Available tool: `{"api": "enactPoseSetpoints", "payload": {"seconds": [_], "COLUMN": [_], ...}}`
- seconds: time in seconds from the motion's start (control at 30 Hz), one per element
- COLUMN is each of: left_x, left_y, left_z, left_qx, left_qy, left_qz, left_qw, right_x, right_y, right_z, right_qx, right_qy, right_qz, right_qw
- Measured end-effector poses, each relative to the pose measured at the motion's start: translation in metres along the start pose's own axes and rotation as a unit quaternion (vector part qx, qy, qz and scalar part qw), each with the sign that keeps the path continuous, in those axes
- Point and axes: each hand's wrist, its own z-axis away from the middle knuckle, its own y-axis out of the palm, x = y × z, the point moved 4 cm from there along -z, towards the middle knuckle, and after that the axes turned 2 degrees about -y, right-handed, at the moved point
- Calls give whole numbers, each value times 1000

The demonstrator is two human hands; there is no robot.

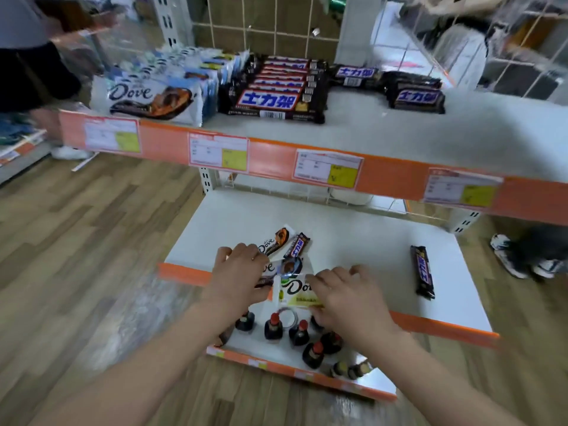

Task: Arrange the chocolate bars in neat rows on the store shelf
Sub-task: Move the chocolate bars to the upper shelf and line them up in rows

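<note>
Upper white shelf (384, 130), orange edge strip: row of white-and-blue Dove chocolate packs (153, 96) at 10 o'clock, then a stacked row of dark brown bars with blue-on-white lettering (272, 103) at 12, three loose same-type bars (399, 87) at 1. Middle white shelf (353, 241): left hand (238, 272) at 7 o'clock, fingers curled down onto a white Dove bar with dark swirl (276, 267); two small bars (284, 239) just beyond at 12. Right hand (347, 295) fingers pressed on a white Dove bar with yellow-green label (296, 292), grip itself unclear. Single dark bar (423, 272) well apart at 3 o'clock. Lowest shelf: small dark red-capped bottles (302, 336) at 6.
</note>
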Motion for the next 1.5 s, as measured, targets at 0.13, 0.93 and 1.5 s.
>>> {"api": "enactPoseSetpoints", "payload": {"seconds": [0.13,0.93,1.5], "left_x": [-10,-21,63], "left_y": [-43,-226,-281], "left_z": [12,34,-60], "left_qx": [-33,-130,-128], "left_qy": [8,97,56], "left_qz": [16,48,90], "left_qw": [999,986,986], "right_x": [-7,-43,-67], "right_y": [-49,-213,-243], "right_z": [3,-9,-124], "right_qx": [-21,-143,-122], "right_qy": [-6,-15,27], "right_qz": [14,85,136], "right_qw": [1000,986,983]}}
